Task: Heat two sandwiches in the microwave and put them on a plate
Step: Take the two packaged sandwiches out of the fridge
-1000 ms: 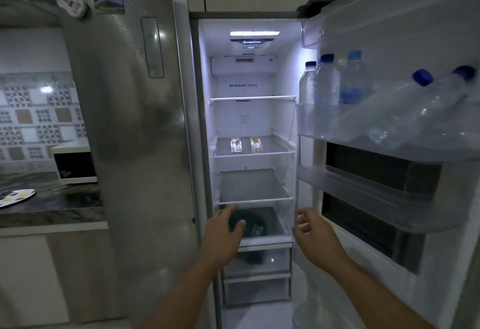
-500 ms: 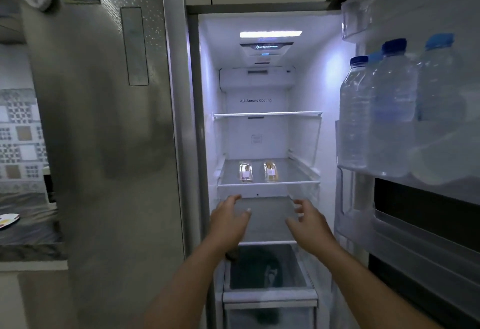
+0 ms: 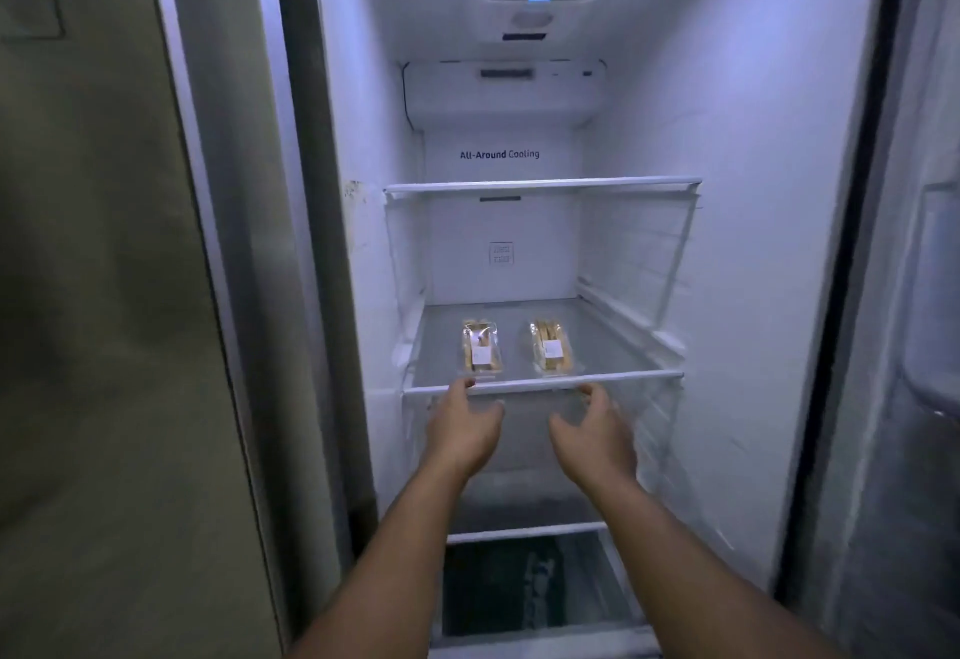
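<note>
The left hand (image 3: pixel 464 427) has its fingers loosely spread and slightly curled, clamped on nothing; the fingertips (image 3: pixel 464 384) reach the front rim of the glass shelf (image 3: pixel 613 346), right below the left sandwich pack (image 3: pixel 482 349). Whether they actually press on the rim cannot be told. The right hand (image 3: pixel 595 432) is likewise open, thumb at nine o'clock from the palm and the fingers parted and bent; its fingertips (image 3: pixel 591 390) are just under the same rim, a little short of the right sandwich pack (image 3: pixel 551 348). Neither hand holds anything.

The two sandwiches lie side by side on that shelf, near its front edge, each in clear wrap with a small white label on top. They are apart from one another, the left one at twelve o'clock from the left hand, the right one at about eleven o'clock from the right hand. Both lie lengthwise, pointing into the fridge.

Both bare forearms rise from six o'clock toward the shelf. Beneath them a drawer (image 3: pixel 524 585) with something dark in it sits at the bottom of the compartment. Above the sandwiches, at twelve o'clock, another shelf (image 3: pixel 543 184) spans the white interior, and the back wall bears the words "All-Around Cooling". The closed steel door (image 3: pixel 104 294) fills nine o'clock; the edge of the open door (image 3: pixel 914 294) stands at three o'clock.
</note>
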